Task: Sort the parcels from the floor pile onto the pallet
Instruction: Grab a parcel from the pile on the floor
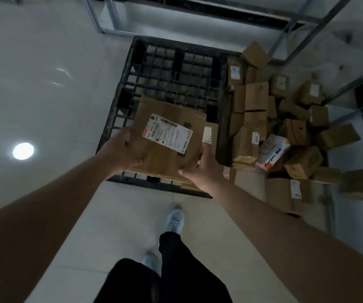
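- The left hand [124,149] grips the left edge of a cardboard box [167,138], fingers curled under its side and the thumb on top.
- The right hand [204,169] holds the box at its near right corner, thumb pressed on the top face and fingers wrapped round the side.
- The box sits level between both hands, over the near edge of the pallet [171,71]; whether its underside rests on anything cannot be told.
- A white shipping label [167,133] with barcodes lies slanted on the top of the box.
- Beneath the held box, the edges of other flat cardboard show at the near side of the pallet, and a second box with a white label [207,134] lies just to the right.
- The pallet is a dark plastic grid lying flat on the floor; most of its far part is bare.
- Right of the pallet, touching its side, the pile of parcels [285,119] lies tumbled on the floor, mostly brown boxes at all angles.
- Among them is a white and pink carton [272,153] with printed lettering, tilted on its side.
- The floor [44,84] is pale, glossy tile; a round ceiling light is mirrored in it as a bright spot [23,150] at the left.
- Grey metal shelf frames [329,25] stand behind the pallet and over the pile.
- At the bottom, the person's dark trousers and pale shoes [175,220] stand on the tile.
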{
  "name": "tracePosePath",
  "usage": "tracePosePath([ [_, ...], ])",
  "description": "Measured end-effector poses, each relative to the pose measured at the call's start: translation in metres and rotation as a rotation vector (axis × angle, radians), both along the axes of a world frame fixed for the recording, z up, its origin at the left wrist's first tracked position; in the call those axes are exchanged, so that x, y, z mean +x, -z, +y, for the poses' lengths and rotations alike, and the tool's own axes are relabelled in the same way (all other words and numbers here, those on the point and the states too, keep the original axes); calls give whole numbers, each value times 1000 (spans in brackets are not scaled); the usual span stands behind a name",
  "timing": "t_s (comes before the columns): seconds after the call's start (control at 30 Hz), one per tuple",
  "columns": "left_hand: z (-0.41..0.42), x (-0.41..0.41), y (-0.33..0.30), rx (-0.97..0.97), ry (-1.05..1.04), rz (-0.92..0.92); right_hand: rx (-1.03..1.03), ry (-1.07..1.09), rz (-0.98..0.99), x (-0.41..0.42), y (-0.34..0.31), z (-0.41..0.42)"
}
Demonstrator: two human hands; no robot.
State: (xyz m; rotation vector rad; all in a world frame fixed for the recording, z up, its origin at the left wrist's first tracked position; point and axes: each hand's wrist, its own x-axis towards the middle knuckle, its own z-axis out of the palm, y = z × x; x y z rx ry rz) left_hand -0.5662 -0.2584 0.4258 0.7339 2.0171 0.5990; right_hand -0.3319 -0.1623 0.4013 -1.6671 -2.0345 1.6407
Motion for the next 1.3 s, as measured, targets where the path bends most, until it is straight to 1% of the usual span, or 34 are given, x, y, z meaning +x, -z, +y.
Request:
tracePosePath([
  [0.1,22,-8,59,-18,-60,-36,-70,51,40,-10,54,13],
  [0.2,30,-15,125,-6,-205,-102,-229,124,47,-15,111,21],
  [0.33,34,-29,217,-62,-268,-139,-397,212,20,-26,186,25],
  [0.43,37,-40,282,-123,-302,-201,-460,282,12,-41,236,29],
  [0.57,39,-49,348,-163,-389,-292,-501,338,-22,-59,298,35],
  [0.67,44,-56,381,-196,-432,-326,-489,366,-22,-74,336,34],
  [0.8,49,-67,421,-274,-392,-371,-471,397,-36,-91,374,30],
  [0.97,57,-67,467,-303,-326,-412,-429,451,-98,-92,417,28],
  [1.13,63,-53,496,-368,-305,-462,-388,511,-230,-89,441,27],
  [1.3,64,-44,507,-374,-320,-472,-373,457,-271,-84,451,24],
])
